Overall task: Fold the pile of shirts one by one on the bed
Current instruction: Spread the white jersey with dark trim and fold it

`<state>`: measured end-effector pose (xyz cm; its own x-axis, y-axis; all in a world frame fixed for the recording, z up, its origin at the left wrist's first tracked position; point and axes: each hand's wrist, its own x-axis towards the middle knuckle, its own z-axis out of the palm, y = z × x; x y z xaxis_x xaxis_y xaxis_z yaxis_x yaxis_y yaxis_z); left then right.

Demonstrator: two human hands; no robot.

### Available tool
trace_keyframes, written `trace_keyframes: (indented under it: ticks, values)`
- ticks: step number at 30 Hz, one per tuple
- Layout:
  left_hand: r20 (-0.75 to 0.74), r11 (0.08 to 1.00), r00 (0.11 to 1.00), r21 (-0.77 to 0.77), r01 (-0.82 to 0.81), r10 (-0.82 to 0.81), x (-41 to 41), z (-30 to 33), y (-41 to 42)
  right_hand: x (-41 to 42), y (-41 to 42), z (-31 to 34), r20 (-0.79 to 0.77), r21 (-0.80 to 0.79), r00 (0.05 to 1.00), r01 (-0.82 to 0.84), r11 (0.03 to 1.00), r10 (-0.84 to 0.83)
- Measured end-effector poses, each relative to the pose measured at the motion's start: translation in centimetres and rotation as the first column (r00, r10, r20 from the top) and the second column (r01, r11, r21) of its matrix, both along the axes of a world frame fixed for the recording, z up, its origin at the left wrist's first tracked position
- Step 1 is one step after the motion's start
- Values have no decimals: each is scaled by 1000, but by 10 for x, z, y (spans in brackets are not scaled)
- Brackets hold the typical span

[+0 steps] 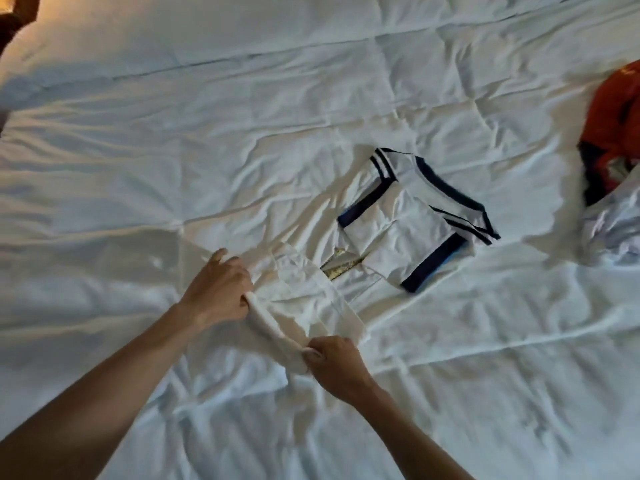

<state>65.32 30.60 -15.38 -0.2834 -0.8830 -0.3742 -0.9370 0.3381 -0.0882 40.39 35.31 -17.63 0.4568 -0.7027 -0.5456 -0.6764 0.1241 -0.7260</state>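
A white shirt point(398, 223) with dark navy trim on collar and sleeves lies on the white bed point(242, 133), its sleeves folded in over the body. Its bottom hem is lifted toward me. My left hand point(218, 289) grips one hem corner, fingers curled round the bunched cloth. My right hand point(336, 362) pinches the other hem corner, nearer to me. The hem stretches between both hands just above the sheet. A gold print point(341, 266) shows in the middle of the shirt.
An orange and dark pile of clothes point(613, 133) lies at the bed's right edge, with a pale bluish-white garment point(613, 230) just below it. The wrinkled white cover spreads wide to the left and behind the shirt. A warm-lit dark headboard corner point(14, 19) shows top left.
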Motion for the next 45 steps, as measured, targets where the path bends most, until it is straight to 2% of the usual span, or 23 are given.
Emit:
trace_keyframes:
  ticks: [2, 4, 6, 8, 10, 12, 13, 15, 16, 17, 20, 23, 27, 28, 30, 32, 33, 35, 37, 38, 41, 43, 45]
  values:
    - [196, 938, 980, 338, -80, 13, -14, 29, 10, -16, 9, 16, 50, 192, 995, -95, 977, 87]
    - [221, 829, 972, 526, -188, 80, -28, 55, 9, -38, 6, 33, 156, 407, 980, -176, 896, 122]
    - [188, 723, 963, 637, -268, 192, -40, 75, -5, -63, -8, 45, 201, 507, 974, -197, 839, 107]
    - [95, 637, 959, 729, -250, 268, -48, 88, -33, -91, -33, 56, 214, 499, 976, -153, 853, 49]
    - [-31, 615, 900, 740, -272, 435, -54, 92, -74, -118, -64, 62, 230, 474, 969, -29, 880, -92]
    - [-241, 638, 735, 701, -320, 634, -65, 81, -114, -138, -97, 58, 228, 423, 934, 161, 892, -276]
    - [-391, 654, 584, 673, -345, 711, -72, 71, -131, -144, -114, 48, 207, 364, 902, 288, 886, -379]
    - [-610, 614, 186, 632, -473, 771, -91, 46, -156, -149, -145, 24, 167, 213, 810, 527, 823, -562]
    - [-648, 565, 48, 622, -542, 760, -100, 29, -164, -150, -157, 10, 137, 144, 778, 597, 789, -613]
    - [-651, 524, -1, 612, -592, 759, -108, 12, -169, -150, -166, -3, 95, 95, 758, 638, 764, -645]
    - [-589, 491, 126, 515, -703, 798, -120, -31, -173, -148, -178, -23, -43, -58, 787, 613, 788, -616]
    - [-654, 496, 136, 405, -768, 744, -119, -42, -182, -150, -185, -24, -79, -209, 790, 583, 785, -608]
    - [-725, 560, 194, 305, -770, 661, -126, -41, -203, -161, -199, -26, -35, -281, 711, 667, 690, -702]
    - [-678, 581, 286, 253, -774, 677, -131, -43, -206, -163, -197, -26, -51, -281, 705, 670, 687, -708]
    - [-549, 662, 543, 26, -749, 635, -148, -50, -205, -162, -180, -24, -80, -257, 673, 699, 667, -735]
    - [-565, 764, 708, -196, -614, 424, -170, -53, -204, -158, -153, -25, -67, -166, 611, 773, 612, -789]
    - [-587, 834, 748, -208, -510, 311, -182, -53, -205, -154, -136, -26, -78, -90, 585, 802, 590, -807]
    - [-553, 967, 811, -33, -253, 193, -206, -51, -209, -143, -105, -28, -114, 65, 588, 808, 585, -801]
    - [-409, 981, 903, 187, -57, 131, -230, -50, -215, -129, -80, -31, -121, 195, 605, 792, 579, -787]
    - [-335, 971, 939, 239, 8, 75, -240, -49, -218, -121, -71, -35, -135, 231, 613, 784, 577, -779]
    - [-167, 958, 984, 265, 110, -67, -260, -46, -222, -107, -60, -47, -158, 256, 628, 771, 583, -762]
    - [-138, 958, 985, 253, 134, -102, -266, -42, -222, -108, -61, -52, -147, 273, 627, 769, 578, -765]
    - [-147, 954, 988, 285, 94, -53, -269, -37, -221, -113, -62, -54, -110, 266, 639, 757, 597, -761]
